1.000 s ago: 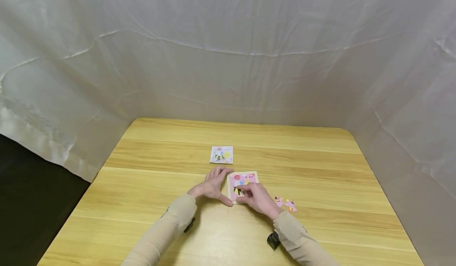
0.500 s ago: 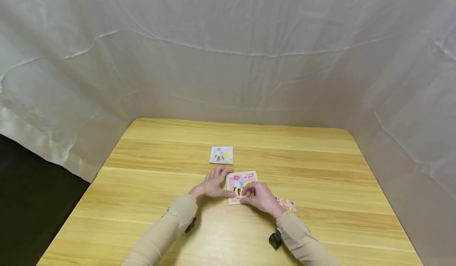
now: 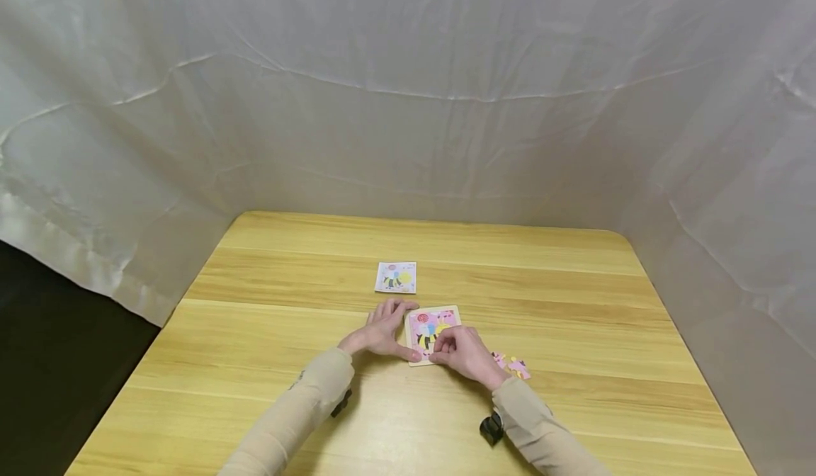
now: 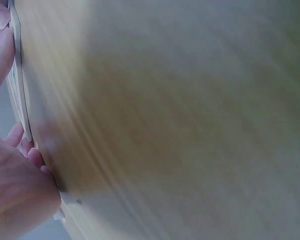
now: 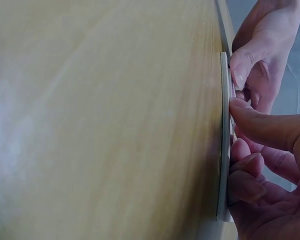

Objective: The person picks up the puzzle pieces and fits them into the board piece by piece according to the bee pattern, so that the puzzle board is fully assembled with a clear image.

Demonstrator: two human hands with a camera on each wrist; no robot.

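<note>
A small pink puzzle board [image 3: 432, 324] lies flat on the wooden table [image 3: 574, 306]. My left hand [image 3: 397, 331] rests beside its left edge with fingers straight, the thumb touching the board's near left corner. My right hand [image 3: 446, 349] sits over the board's near right part, with curled fingertips and thumb pinching a puzzle piece against the board; the piece is mostly hidden. In the right wrist view the board [image 5: 223, 150] shows edge-on, with the right thumb [image 5: 262, 125] on its face and the left thumb [image 5: 244, 66] above. The left wrist view is blurred; the board's edge [image 4: 17, 75] shows there.
A few loose pink pieces [image 3: 513, 366] lie on the table right of my right hand. A small picture card [image 3: 396, 277] lies beyond the board. White sheeting [image 3: 408, 108] walls in the table's back and sides. The table's left edge drops to a dark floor.
My right hand has slid from the board's middle toward its near edge and curled tighter. The left hand has stayed put, its thumb now nearer the right fingers.
</note>
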